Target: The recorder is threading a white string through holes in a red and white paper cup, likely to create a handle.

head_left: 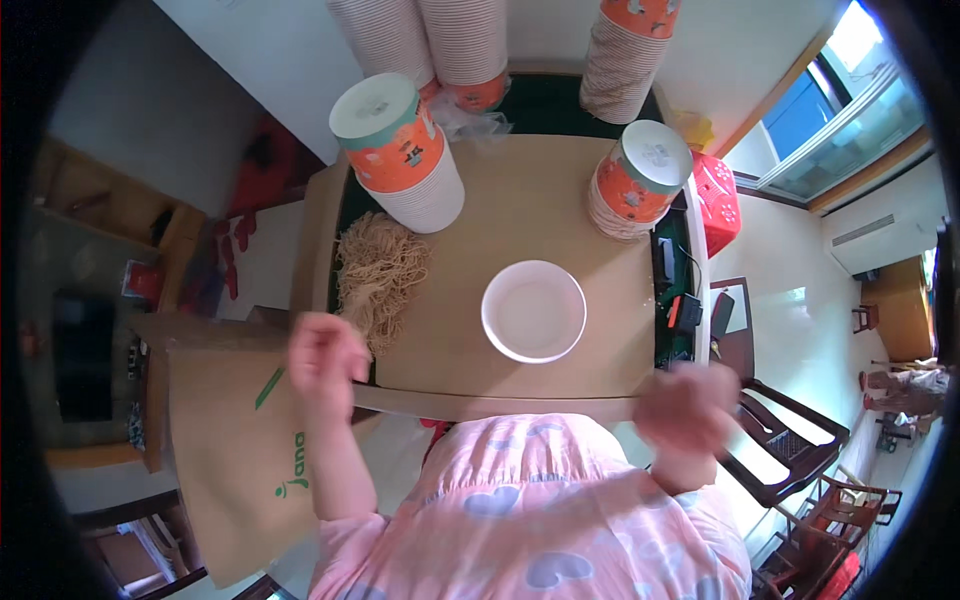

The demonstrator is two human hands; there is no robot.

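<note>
A white round paper bowl (533, 311) stands upright, mouth up, on the brown cardboard tabletop in front of me. My left hand (327, 356) hovers off the table's near left corner, fingers loosely bent and apart, nothing visible in them. Close by it lies a heap of tan, stringy yarn-like strands (380, 275). My right hand (688, 408) is smeared by motion at the near right corner; its fingers cannot be made out. Neither hand touches the bowl. An inverted stack of orange-and-white paper bowls (412, 165) stands behind the strands, and a shorter inverted stack (632, 195) stands at the right.
Tall bowl stacks (465, 45) and another stack (625, 70) line the wall. Small black devices and a cable (685, 312) lie along the table's right edge. A large cardboard box (240, 450) stands at the left, a red stool (715, 200) beyond the right edge, a dark chair (785, 440) nearby.
</note>
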